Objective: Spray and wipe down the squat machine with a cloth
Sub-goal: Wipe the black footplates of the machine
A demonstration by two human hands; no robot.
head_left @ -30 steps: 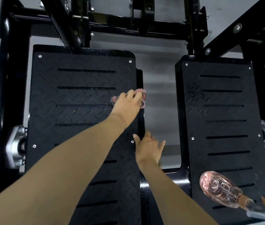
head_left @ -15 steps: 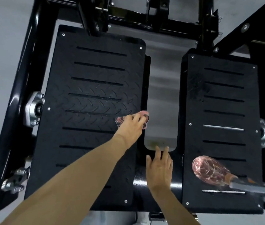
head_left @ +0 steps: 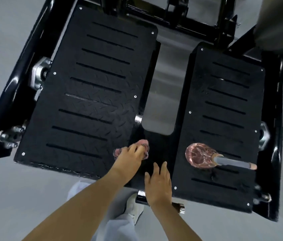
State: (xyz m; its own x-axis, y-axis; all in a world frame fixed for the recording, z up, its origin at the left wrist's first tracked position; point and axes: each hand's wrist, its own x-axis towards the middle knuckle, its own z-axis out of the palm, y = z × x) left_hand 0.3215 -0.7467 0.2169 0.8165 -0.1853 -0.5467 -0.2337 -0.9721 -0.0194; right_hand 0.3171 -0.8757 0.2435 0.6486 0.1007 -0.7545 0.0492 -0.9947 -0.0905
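We find the left hand [head_left: 130, 157] pressing the cloth [head_left: 143, 143], fingers laid flat over it, onto the near inner corner of the left plate [head_left: 93, 84]. The right hand [head_left: 158, 181], fingers spread and holding nothing, rests just right of that corner. The bottle [head_left: 199, 155] lies well right of the plate. We advise firm, overlapping strokes along the tread, slots and near edge.

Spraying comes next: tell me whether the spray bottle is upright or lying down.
Lying down: the spray bottle rests on its side on the right footplate, grey neck pointing right.
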